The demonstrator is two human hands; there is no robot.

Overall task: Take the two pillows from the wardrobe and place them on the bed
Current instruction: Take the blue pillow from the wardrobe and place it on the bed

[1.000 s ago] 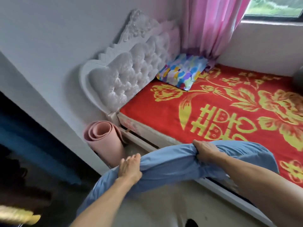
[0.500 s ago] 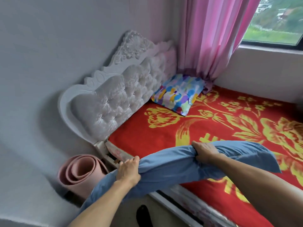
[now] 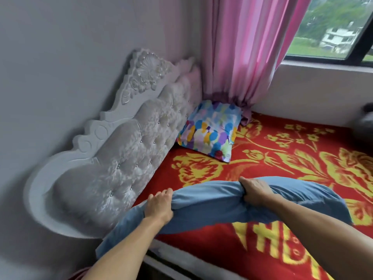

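Note:
A light blue pillow (image 3: 212,205) hangs stretched between both my hands above the near part of the bed (image 3: 282,249), which has a red cover with yellow flowers. My left hand (image 3: 158,207) grips its left part close to the headboard. My right hand (image 3: 255,190) bunches the cloth near its middle. A multicoloured pillow (image 3: 210,131) lies on the bed in the far corner, leaning against the headboard below the curtain.
A white tufted headboard (image 3: 125,158) runs along the left wall. A pink curtain (image 3: 248,47) hangs in the corner beside a window (image 3: 331,27). A dark object (image 3: 366,118) sits at the bed's far right edge.
I have moved closer to the bed, carrying the blue pillow forward over the mattress. The rolled pink mat by the bed has almost dropped out of view.

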